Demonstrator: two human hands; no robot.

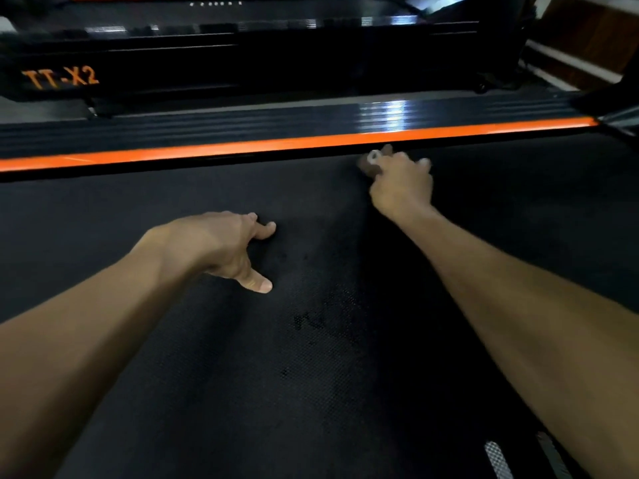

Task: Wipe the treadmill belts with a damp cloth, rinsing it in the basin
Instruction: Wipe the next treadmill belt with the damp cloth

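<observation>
A: Head view, item one?
B: Treadmill belt [311,340], black, fine dotted texture, filling most of the frame. Faint darker blotches near its middle.

A: Item two?
B: Left hand [224,247], palm down over the belt, fingers spread and fairly straight, thumb pointing toward the right arm. Fingertips appear to rest on the belt; it holds nothing.

A: Item three?
B: Right hand [401,181], reached further out, close to the far edge of the belt, just below the orange strip [207,152]. Fingers curled over a small dark wad, brownish, taken to be the cloth [368,165] (motion blur makes its outline soft). The cloth lies against the belt under that hand, so the hand is clamped on it. A pale ring-shaped spot shows at the knuckles; what it is cannot be told.

A: Surroundings?
B: Orange strip runs along the far side of the belt from left to right edge. Behind it, a ribbed black side rail [242,127] with a bright glare patch. Beyond that, a second black machine frame [242,60] lettered "TT-X2" in orange at the left. Wood-toned panel [587,32] in the upper right corner. Two small grey meshed pieces [496,459] at the bottom right, beside the right forearm.

A: Basin?
B: No entry for this view.
</observation>
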